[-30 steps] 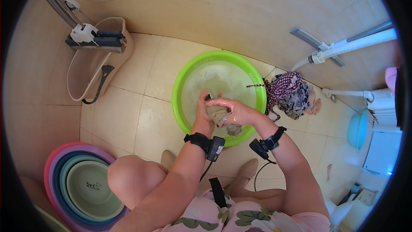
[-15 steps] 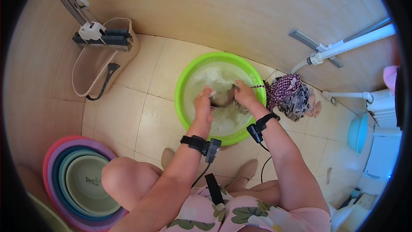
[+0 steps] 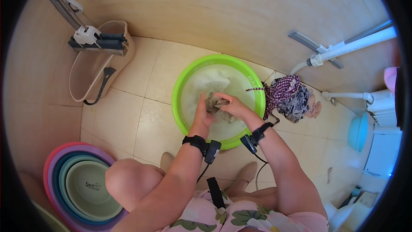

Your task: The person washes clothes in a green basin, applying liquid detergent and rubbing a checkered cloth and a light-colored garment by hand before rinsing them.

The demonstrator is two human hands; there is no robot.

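A bright green basin (image 3: 177, 107) stands on the tiled floor in front of me, holding cloudy, sudsy water (image 3: 193, 90). Over its middle, a bunched grey-brown wet cloth (image 3: 213, 103) is gathered between my two hands. My left hand (image 3: 201, 112) cups the cloth from the left, its lower fingers partly hidden. From the right, my right hand (image 3: 234, 105) grips it with bent fingers. Part of the cloth trails down into the water. What kind of garment it is, I cannot tell. White foam (image 3: 213, 78) floats on the far side.
Right of the basin lies a laundry pile with a purple checked cloth (image 3: 283, 91), its strap over the rim, and a dark patterned cloth (image 3: 295, 106). Nested basins (image 3: 50, 184) sit at lower left. A mop (image 3: 96, 41) rests on a beige bucket (image 3: 124, 56). White pipes (image 3: 356, 45) run along the right wall.
My hands have come closer together, bunching the cloth that was stretched between them. The foam has gathered into a white patch on the basin's far side.
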